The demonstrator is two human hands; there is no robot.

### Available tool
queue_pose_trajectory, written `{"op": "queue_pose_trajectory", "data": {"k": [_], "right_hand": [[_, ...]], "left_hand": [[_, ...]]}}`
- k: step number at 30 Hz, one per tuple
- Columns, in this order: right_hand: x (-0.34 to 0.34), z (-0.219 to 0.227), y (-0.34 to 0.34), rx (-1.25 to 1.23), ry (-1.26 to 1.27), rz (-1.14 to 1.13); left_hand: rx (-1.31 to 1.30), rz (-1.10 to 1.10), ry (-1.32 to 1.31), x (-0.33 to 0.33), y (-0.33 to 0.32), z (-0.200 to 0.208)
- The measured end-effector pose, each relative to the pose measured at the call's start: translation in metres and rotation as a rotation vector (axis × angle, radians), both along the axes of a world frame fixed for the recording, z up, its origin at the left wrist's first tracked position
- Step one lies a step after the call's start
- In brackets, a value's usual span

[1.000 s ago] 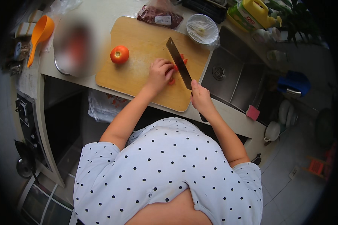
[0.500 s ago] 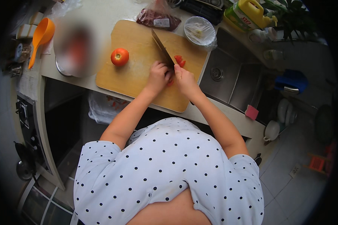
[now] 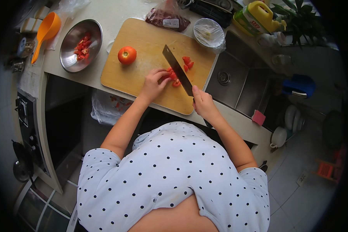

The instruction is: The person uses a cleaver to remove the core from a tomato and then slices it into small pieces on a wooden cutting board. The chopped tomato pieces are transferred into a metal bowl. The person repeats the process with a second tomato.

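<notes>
My right hand point(image 3: 204, 103) grips the handle of a kitchen knife point(image 3: 177, 70), a broad-bladed cleaver. Its blade slants up and left over the wooden cutting board point(image 3: 143, 38). Close to the blade's left side lie cut tomato pieces point(image 3: 172, 72). Beside them rests my left hand point(image 3: 153, 86), thumb and fingers apart, fingertips at the pieces' left edge. More tomato chunks point(image 3: 187, 62) sit right of the blade. A whole tomato point(image 3: 127, 55) stands on the board's left part, stem side up.
Left of the board, a steel bowl point(image 3: 67, 62) holds tomato pieces. An orange ladle point(image 3: 48, 29) lies beyond it. Behind the board are bagged meat point(image 3: 167, 18) and a film-covered bowl point(image 3: 208, 34). A sink point(image 3: 236, 73) lies right. A plastic bag point(image 3: 104, 110) hangs below the counter's front.
The knife and my right hand have moved right and toward me, off the left hand's fingers. My left hand has shifted slightly left and its fingers have spread.
</notes>
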State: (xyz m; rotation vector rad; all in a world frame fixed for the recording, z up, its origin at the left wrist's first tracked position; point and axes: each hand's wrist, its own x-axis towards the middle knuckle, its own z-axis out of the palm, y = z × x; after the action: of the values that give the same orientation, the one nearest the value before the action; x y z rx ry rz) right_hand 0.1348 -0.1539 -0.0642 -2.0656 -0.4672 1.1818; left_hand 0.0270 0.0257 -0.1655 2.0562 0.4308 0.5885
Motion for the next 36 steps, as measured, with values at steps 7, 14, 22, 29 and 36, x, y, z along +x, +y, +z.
{"op": "queue_pose_trajectory", "data": {"k": [7, 14, 22, 29, 36], "right_hand": [[-0.006, 0.001, 0.0, -0.02, -0.126, 0.123], [-0.013, -0.046, 0.026, 0.154, -0.372, 0.131], [0.015, -0.01, 0.04, 0.058, -0.084, 0.056], [-0.003, 0.012, 0.002, -0.093, -0.146, 0.265], [-0.017, -0.042, 0.035, 0.086, -0.305, 0.201]], "left_hand": [[0.117, -0.008, -0.054, -0.002, -0.009, -0.01], [0.112, 0.005, -0.069, -0.003, -0.014, -0.013], [0.04, 0.11, -0.098, -0.016, -0.016, -0.007], [0.12, 0.085, -0.137, -0.013, -0.019, -0.016], [0.114, 0.066, -0.072, -0.013, -0.022, -0.02]]}}
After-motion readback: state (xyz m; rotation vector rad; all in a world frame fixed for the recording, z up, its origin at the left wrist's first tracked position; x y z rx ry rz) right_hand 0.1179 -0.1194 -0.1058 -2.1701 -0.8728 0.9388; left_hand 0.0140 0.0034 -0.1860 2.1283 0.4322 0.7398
